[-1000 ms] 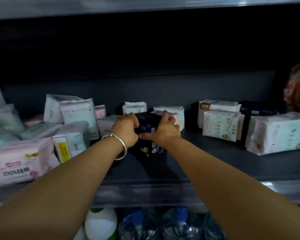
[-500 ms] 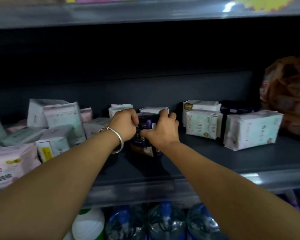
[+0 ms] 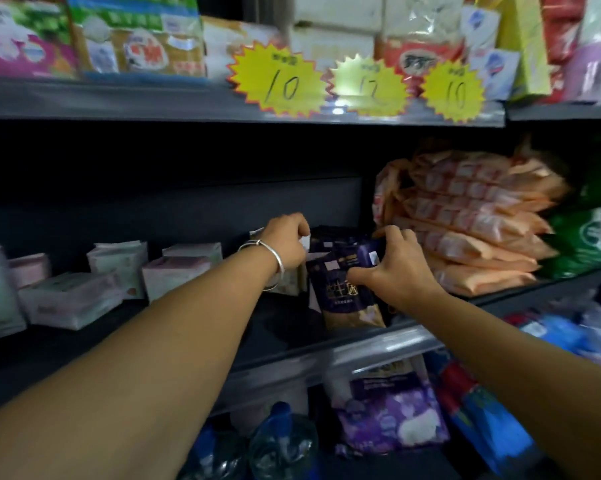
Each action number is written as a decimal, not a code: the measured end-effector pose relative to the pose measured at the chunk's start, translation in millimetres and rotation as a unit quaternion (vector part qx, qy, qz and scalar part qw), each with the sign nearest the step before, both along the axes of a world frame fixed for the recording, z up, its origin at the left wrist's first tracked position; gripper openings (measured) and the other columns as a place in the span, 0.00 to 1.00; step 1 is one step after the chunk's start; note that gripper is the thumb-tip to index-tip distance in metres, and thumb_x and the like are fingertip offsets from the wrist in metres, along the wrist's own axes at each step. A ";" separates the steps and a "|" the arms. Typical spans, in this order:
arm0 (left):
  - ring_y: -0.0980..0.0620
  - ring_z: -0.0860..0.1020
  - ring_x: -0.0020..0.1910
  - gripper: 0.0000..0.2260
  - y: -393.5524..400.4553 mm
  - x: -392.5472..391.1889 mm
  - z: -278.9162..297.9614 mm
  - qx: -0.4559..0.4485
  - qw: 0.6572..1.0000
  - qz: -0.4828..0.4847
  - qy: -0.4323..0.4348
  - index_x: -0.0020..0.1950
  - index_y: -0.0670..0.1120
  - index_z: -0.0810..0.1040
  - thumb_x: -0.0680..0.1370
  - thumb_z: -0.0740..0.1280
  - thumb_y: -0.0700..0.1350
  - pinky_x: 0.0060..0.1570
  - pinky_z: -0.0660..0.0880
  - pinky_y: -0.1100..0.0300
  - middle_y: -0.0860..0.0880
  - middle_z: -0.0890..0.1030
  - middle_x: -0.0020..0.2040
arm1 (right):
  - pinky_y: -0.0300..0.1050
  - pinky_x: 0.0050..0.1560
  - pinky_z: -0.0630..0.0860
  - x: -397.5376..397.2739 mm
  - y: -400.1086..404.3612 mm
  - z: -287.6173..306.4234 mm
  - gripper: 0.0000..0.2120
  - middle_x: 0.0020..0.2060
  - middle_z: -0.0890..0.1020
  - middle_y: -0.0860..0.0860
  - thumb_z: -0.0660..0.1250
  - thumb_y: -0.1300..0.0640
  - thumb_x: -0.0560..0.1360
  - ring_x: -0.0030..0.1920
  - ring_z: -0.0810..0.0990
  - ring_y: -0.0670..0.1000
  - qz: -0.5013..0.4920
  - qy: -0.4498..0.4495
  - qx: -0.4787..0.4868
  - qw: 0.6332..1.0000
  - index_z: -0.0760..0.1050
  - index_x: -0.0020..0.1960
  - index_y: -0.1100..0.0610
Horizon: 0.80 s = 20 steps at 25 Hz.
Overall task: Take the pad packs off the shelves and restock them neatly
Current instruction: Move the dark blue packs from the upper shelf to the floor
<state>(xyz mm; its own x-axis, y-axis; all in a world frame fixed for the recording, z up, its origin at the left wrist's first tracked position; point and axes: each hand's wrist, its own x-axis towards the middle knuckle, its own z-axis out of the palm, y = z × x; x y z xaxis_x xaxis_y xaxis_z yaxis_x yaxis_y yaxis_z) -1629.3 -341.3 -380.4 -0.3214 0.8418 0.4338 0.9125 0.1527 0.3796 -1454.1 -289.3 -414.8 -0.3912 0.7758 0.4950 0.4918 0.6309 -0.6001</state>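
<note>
In the head view, the middle shelf has bare dark room between its metal front lip and the pale pad packs lying and standing at nine o'clock. At three o'clock a stack of orange crinkled-film packs fills the space up toward the shelf above, where three yellow starburst price tags hang over the edge.

The dark purple pad pack, glossy and soft-sided, stands tilted close to the front lip at centre. The right hand has its grip clamped on the pack's upper right corner, thumb on the front face and fingers curled over the top. The left hand, a silver bangle on the wrist, is closed at the pack's upper left edge; it seems to pinch a white pack there, though blur leaves that unsure.

Below, at six o'clock, sit water bottles and a purple floral pack.
</note>
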 end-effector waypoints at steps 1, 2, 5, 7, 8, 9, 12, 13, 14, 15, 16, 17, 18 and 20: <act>0.45 0.75 0.58 0.14 11.7 8.0 0.1 -0.015 1.000 -0.005 0.011 0.60 0.43 0.75 0.75 0.64 0.35 0.57 0.72 0.59 0.43 0.74 0.61 | 0.51 0.57 0.71 11.4 8.9 0.1 0.32 0.53 0.65 0.52 0.75 0.48 0.64 0.59 0.67 0.57 -0.015 -0.005 -0.001 1.000 0.66 0.61 0.59; 0.45 0.74 0.60 0.16 23.5 15.0 -0.6 -0.029 0.999 -0.008 0.022 0.63 0.43 0.73 0.75 0.63 0.35 0.58 0.70 0.59 0.43 0.73 0.63 | 0.52 0.57 0.71 20.7 17.7 -0.8 0.31 0.54 0.66 0.54 0.75 0.48 0.64 0.59 0.67 0.58 -0.030 -0.008 -0.003 1.000 0.66 0.60 0.59; 0.45 0.71 0.65 0.19 58.0 26.3 -4.5 -0.062 0.997 -0.021 0.041 0.68 0.45 0.70 0.77 0.62 0.36 0.64 0.68 0.58 0.43 0.69 0.67 | 0.56 0.58 0.72 34.4 41.6 -7.0 0.29 0.54 0.67 0.55 0.75 0.48 0.63 0.58 0.68 0.58 -0.053 0.002 -0.013 0.999 0.66 0.56 0.59; 0.45 0.70 0.66 0.21 82.1 28.5 -6.9 -0.079 0.995 -0.030 0.045 0.70 0.46 0.67 0.77 0.62 0.37 0.66 0.67 0.57 0.43 0.68 0.69 | 0.55 0.58 0.71 36.1 56.3 -12.9 0.29 0.53 0.66 0.54 0.75 0.49 0.62 0.58 0.67 0.58 -0.057 0.013 -0.011 0.998 0.65 0.55 0.58; 0.45 0.69 0.67 0.22 95.7 29.2 -7.5 -0.087 0.995 -0.032 0.044 0.71 0.46 0.66 0.77 0.63 0.38 0.66 0.66 0.57 0.43 0.67 0.70 | 0.53 0.58 0.70 36.1 64.1 -16.1 0.28 0.53 0.66 0.53 0.75 0.49 0.63 0.58 0.66 0.57 -0.059 0.015 -0.006 0.998 0.65 0.54 0.58; 0.45 0.68 0.68 0.23 109.8 29.9 -7.9 -0.095 0.994 -0.035 0.044 0.72 0.46 0.65 0.77 0.63 0.39 0.67 0.65 0.57 0.43 0.66 0.71 | 0.52 0.57 0.70 35.4 72.2 -20.0 0.27 0.51 0.65 0.53 0.75 0.49 0.62 0.58 0.66 0.57 -0.060 0.017 0.001 0.998 0.64 0.53 0.58; 0.44 0.65 0.71 0.24 150.2 31.1 -11.0 -0.110 0.992 -0.035 0.053 0.74 0.46 0.62 0.79 0.62 0.39 0.69 0.62 0.58 0.42 0.63 0.73 | 0.51 0.57 0.70 31.6 95.6 -34.3 0.28 0.50 0.64 0.52 0.75 0.50 0.62 0.57 0.66 0.57 -0.063 0.035 0.020 0.997 0.65 0.53 0.59; 0.44 0.64 0.71 0.24 160.6 30.8 -12.4 -0.112 0.991 -0.032 0.060 0.75 0.46 0.61 0.79 0.61 0.40 0.69 0.62 0.58 0.42 0.62 0.74 | 0.51 0.57 0.70 30.1 101.4 -38.2 0.28 0.50 0.64 0.52 0.75 0.50 0.62 0.57 0.66 0.56 -0.061 0.041 0.023 0.997 0.65 0.54 0.59; 0.43 0.64 0.71 0.23 169.7 29.6 -14.2 -0.114 0.991 -0.027 0.068 0.75 0.46 0.60 0.80 0.59 0.40 0.68 0.61 0.58 0.42 0.62 0.74 | 0.50 0.57 0.70 28.4 106.1 -41.2 0.28 0.51 0.64 0.52 0.74 0.50 0.62 0.57 0.66 0.56 -0.057 0.045 0.022 0.997 0.65 0.55 0.59; 0.43 0.64 0.71 0.22 180.9 28.2 -16.5 -0.116 0.990 -0.024 0.077 0.75 0.46 0.60 0.80 0.58 0.41 0.68 0.61 0.58 0.42 0.62 0.74 | 0.49 0.57 0.70 26.9 111.9 -44.5 0.29 0.52 0.64 0.52 0.74 0.50 0.63 0.57 0.65 0.55 -0.054 0.051 0.018 0.997 0.65 0.57 0.58; 0.43 0.64 0.71 0.22 191.5 27.0 -18.6 -0.121 0.989 -0.023 0.084 0.75 0.46 0.60 0.81 0.57 0.42 0.68 0.61 0.58 0.41 0.62 0.74 | 0.48 0.57 0.69 25.5 117.0 -47.5 0.29 0.53 0.65 0.52 0.74 0.50 0.63 0.58 0.65 0.54 -0.050 0.059 0.014 0.997 0.65 0.58 0.58; 0.43 0.64 0.71 0.21 200.8 25.8 -20.9 -0.128 0.987 -0.024 0.095 0.75 0.47 0.60 0.81 0.57 0.43 0.69 0.60 0.57 0.41 0.63 0.74 | 0.46 0.57 0.69 24.3 121.9 -50.0 0.29 0.53 0.65 0.51 0.74 0.50 0.63 0.58 0.65 0.53 -0.046 0.065 0.013 0.997 0.65 0.59 0.58; 0.43 0.63 0.72 0.21 209.5 25.9 -23.0 -0.138 0.984 -0.026 0.111 0.75 0.47 0.60 0.82 0.56 0.45 0.71 0.58 0.56 0.42 0.63 0.74 | 0.45 0.56 0.68 23.3 126.1 -52.2 0.29 0.53 0.65 0.51 0.74 0.50 0.64 0.57 0.65 0.53 -0.043 0.070 0.015 0.996 0.65 0.59 0.57; 0.44 0.63 0.72 0.20 222.7 28.0 -25.4 -0.173 0.974 -0.029 0.144 0.75 0.47 0.61 0.83 0.53 0.47 0.73 0.55 0.53 0.43 0.63 0.74 | 0.43 0.54 0.67 21.9 133.1 -55.0 0.28 0.53 0.65 0.51 0.73 0.50 0.64 0.57 0.65 0.52 -0.040 0.074 0.019 0.996 0.65 0.57 0.56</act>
<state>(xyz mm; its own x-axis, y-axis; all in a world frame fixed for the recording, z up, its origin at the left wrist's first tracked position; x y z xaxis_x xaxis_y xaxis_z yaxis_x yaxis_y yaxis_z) -1601.3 -118.6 -405.7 -0.1750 0.9667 0.1867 0.9845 0.1701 0.0416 -1432.1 -156.2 -469.8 -0.2488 0.7812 0.5726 0.4488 0.6169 -0.6466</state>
